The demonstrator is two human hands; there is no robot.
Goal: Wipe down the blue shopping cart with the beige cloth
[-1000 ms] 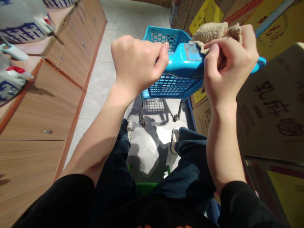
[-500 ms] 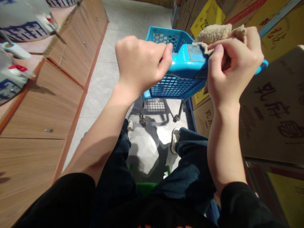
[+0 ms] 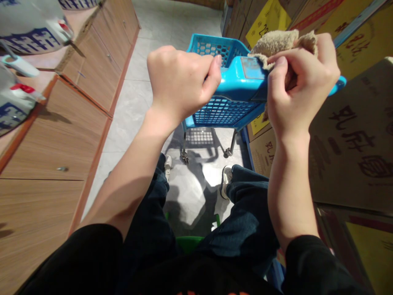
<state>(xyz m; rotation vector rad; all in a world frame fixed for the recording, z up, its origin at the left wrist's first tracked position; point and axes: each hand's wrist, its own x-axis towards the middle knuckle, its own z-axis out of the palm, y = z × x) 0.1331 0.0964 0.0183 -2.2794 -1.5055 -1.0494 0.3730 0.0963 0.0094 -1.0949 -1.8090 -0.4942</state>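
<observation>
A blue plastic shopping cart [image 3: 229,112] stands in front of me on small casters, its handle [image 3: 235,84] towards me. My left hand [image 3: 184,78] is wrapped round the left part of that handle, thumb folded against the fingers. On the handle's right part, my right hand [image 3: 303,82] grips a beige cloth [image 3: 276,43], which bunches up above and beyond the fingers. Between the two hands, a worn pale label [image 3: 253,67] shows on top of the handle. The fingertips of my left hand are hidden from above.
Wooden cabinets [image 3: 52,135] line the left side, with large clear containers [image 3: 30,24] with red-tipped fittings on top. Cardboard boxes [image 3: 353,135] and yellow price signs [image 3: 268,22] crowd the right. Grey tiled floor [image 3: 135,98] runs between. Part of something green [image 3: 188,244] shows beneath me.
Almost nothing differs. Both hands keep their places on the handle, and the cloth and cart look the same apart from a very slight shift left.
</observation>
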